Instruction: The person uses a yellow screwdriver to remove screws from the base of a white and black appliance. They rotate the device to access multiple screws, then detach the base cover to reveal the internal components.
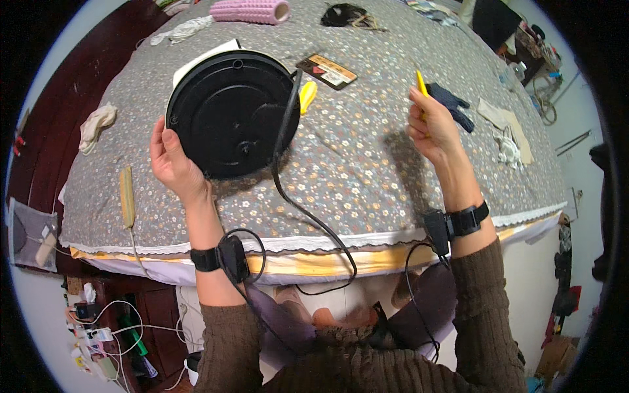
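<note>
My left hand (pixel 175 165) grips the left rim of a round black plastic appliance base (pixel 219 121), tilted up off the bed. Its inner side faces me, with raised rings and small screw posts. From its right edge a black power cord (pixel 283 177) hangs down over the bed's front edge. My right hand (pixel 436 131), raised at the right, is closed round a slim yellow tool (pixel 421 82) whose tip points up; the fingers hide the rest. Just right of the base lies a yellow object with a rounded end (pixel 308 95).
The bed (pixel 367 170) has a grey flowered cover. On it lie a dark flat package (pixel 327 71), a dark glove (pixel 452 108), pale cloths (pixel 504 124), a pink foam roller (pixel 249 11) and a yellowish stick-shaped thing with a cord (pixel 127 196). Cables (pixel 124 327) tangle at the lower left.
</note>
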Tool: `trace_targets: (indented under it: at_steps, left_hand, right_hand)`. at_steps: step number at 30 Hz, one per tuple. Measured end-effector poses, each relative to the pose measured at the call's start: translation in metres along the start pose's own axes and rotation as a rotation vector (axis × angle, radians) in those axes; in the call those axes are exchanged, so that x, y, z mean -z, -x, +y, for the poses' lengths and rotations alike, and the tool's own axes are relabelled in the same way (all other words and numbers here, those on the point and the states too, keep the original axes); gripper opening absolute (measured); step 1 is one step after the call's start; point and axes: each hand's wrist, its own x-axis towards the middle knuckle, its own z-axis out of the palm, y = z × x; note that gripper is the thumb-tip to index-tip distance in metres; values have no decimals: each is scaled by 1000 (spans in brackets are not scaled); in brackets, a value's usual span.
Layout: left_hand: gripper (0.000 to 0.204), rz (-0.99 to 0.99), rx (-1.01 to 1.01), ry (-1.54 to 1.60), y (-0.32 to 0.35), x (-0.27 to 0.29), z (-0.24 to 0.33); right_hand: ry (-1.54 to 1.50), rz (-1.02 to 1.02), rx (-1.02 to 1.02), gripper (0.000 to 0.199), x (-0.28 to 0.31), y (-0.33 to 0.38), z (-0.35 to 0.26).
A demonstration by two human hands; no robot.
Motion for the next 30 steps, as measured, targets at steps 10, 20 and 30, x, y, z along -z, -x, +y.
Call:
trace_targets:
  at_steps: [10,20,30]
  left_hand:
    - [42,-88,-59,-271,-32,-38,-38]
    - [39,-163,-132,-656,1,6,-32]
    - [41,-119,-353,-771,37,0,-4]
  right_hand:
    - [-196,353,113,12,164,66,47]
    - [525,394,218,12,106,48,58]
    - [714,-201,510,22,-110,16,48]
